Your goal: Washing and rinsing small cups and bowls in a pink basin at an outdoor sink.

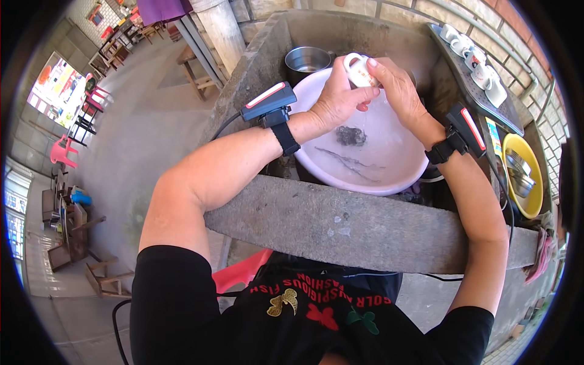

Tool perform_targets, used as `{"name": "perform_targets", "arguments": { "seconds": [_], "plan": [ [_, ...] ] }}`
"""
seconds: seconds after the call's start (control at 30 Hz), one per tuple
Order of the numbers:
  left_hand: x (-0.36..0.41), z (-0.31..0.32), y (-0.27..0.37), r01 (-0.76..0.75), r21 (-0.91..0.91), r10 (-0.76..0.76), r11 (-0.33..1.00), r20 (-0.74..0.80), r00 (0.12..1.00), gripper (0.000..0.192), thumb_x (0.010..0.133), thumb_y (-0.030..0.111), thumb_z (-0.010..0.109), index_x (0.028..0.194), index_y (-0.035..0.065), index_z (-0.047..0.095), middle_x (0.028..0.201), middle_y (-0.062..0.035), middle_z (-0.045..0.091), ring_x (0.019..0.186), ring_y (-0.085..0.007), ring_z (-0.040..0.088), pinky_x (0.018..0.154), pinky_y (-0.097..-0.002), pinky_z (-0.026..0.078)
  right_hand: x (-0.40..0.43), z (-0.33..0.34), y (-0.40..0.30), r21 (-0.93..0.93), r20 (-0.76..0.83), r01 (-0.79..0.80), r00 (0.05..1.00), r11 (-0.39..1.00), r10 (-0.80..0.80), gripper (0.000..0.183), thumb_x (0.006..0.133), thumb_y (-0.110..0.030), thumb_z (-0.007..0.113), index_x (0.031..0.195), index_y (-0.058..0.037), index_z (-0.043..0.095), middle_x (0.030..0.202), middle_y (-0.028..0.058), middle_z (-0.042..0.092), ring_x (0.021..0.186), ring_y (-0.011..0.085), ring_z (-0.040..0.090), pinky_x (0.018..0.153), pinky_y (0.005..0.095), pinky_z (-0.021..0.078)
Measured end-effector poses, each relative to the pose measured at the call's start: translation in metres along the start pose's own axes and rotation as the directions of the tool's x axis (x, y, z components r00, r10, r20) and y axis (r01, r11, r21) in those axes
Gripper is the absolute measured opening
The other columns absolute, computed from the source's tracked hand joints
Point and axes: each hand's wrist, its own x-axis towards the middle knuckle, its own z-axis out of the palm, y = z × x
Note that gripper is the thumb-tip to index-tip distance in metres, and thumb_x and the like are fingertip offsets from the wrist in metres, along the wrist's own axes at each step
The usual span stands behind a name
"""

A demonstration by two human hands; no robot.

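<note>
A small white cup (pixel 361 76) with a handle and red writing is held over a white plastic basin (pixel 388 180). My left hand (pixel 340 98) grips it from the left and below. From the right, my right hand (pixel 396 82) has its thumb on the cup near the handle; most of those fingers are hidden behind it. Water stands in the basin, with a dark scouring pad (pixel 351 136) in it. Behind the basin's left rim is a round metal pot (pixel 308 59).
The basin stands inside a concrete sink (pixel 337 219) with a broad front edge. Several white cups (pixel 481 75) line a grey tray (pixel 511 112) on the right. Beyond my right arm, a yellow basin (pixel 538 196) holds metal strainers (pixel 520 180). A pink cloth (pixel 538 258) hangs at the right corner.
</note>
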Motion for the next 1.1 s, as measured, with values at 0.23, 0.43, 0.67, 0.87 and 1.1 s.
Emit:
{"name": "perform_targets", "arguments": {
  "seconds": [0.23,0.43,0.67,0.87,1.1],
  "plan": [
    [0.001,-0.009,0.003,0.207,-0.404,-0.179,0.891,0.106,0.978,0.025,0.09,0.033,0.047,0.101,0.0106,0.042,0.083,-0.0059,0.053,0.061,-0.0158,0.054,0.055,-0.0297,0.046,-0.004,0.013,-0.006,0.152,-0.028,0.086,0.996,0.985,-0.083,0.041,0.088,-0.035,0.047,0.097,0.0033,0.058,0.1,0.0147,0.05,0.088,0.0219,0.053,0.079,0.0301,0.0414],
    [0.002,-0.009,0.009,0.336,-0.469,-0.264,0.817,0.214,0.941,0.034,0.09,0.047,0.037,0.086,0.0154,0.05,0.066,-0.0002,0.05,0.054,-0.0123,0.047,0.048,-0.027,0.035,-0.007,0.008,-0.012,-0.069,0.116,0.27,0.958,0.96,-0.261,0.042,0.091,-0.036,0.043,0.104,0.0024,0.053,0.111,0.017,0.043,0.097,0.0268,0.05,0.086,0.0324,0.0389],
    [0.009,-0.021,0.01,0.496,-0.589,-0.373,0.638,0.327,0.868,0.035,0.089,0.047,0.033,0.084,0.0175,0.051,0.062,0.0012,0.047,0.044,-0.0105,0.038,0.044,-0.0252,0.03,-0.007,0.005,-0.019,-0.321,0.243,0.498,0.866,0.806,-0.438,0.036,0.086,-0.032,0.052,0.102,-0.0001,0.054,0.12,0.0157,0.039,0.107,0.0322,0.045,0.092,0.0349,0.0368],
    [0.008,-0.027,0.013,0.586,-0.598,-0.278,0.548,0.53,0.801,0.036,0.088,0.045,0.034,0.09,0.0148,0.053,0.065,-0.0018,0.049,0.039,-0.0095,0.034,0.043,-0.0244,0.029,-0.001,-0.008,-0.018,-0.202,0.221,0.569,0.819,0.797,-0.529,0.034,0.07,-0.031,0.069,0.093,-0.0093,0.059,0.107,0.0125,0.045,0.101,0.0276,0.049,0.085,0.0348,0.0413],
    [0.009,-0.034,0.012,0.637,-0.562,-0.228,0.527,0.629,0.743,0.043,0.086,0.052,0.034,0.09,0.013,0.053,0.067,-0.0057,0.053,0.039,-0.0097,0.035,0.045,-0.025,0.03,0.002,-0.012,-0.023,-0.196,0.282,0.531,0.835,0.824,-0.472,0.027,0.07,-0.028,0.07,0.085,-0.0076,0.061,0.103,0.0098,0.049,0.096,0.0257,0.051,0.08,0.0351,0.0428]
  ]
}}
